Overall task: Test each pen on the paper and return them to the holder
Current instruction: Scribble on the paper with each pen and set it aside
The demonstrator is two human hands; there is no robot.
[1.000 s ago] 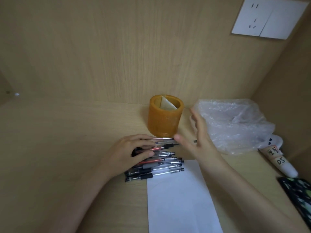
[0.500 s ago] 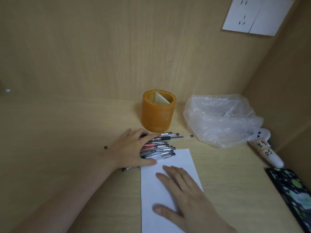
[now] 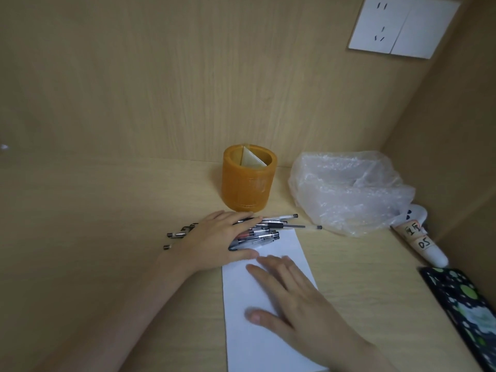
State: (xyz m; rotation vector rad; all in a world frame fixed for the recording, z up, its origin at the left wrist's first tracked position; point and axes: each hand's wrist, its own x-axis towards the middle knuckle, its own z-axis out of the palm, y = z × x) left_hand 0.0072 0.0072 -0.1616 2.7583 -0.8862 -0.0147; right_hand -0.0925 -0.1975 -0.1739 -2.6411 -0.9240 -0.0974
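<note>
Looks like a study nook at home or in a dorm, honestly: a light wood-grain tabletop (image 3: 80, 210) boxed in by a matching back panel (image 3: 161, 76) and side panel (image 3: 456, 130), with a white wall socket plate (image 3: 402, 28) up in the corner. There's also an orange pen holder (image 3: 248, 183), loose pens (image 3: 268, 229), a sheet of paper (image 3: 268, 339), a crumpled plastic bag (image 3: 349, 191) and a hand-labelled tube (image 3: 421, 242).

The left hand (image 3: 214, 240) is lying flat over the pens (image 3: 264, 229) (orange holder (image 3: 248, 181) just behind), while the right hand (image 3: 292, 296) is pressing flat on the paper (image 3: 279, 244).
</note>
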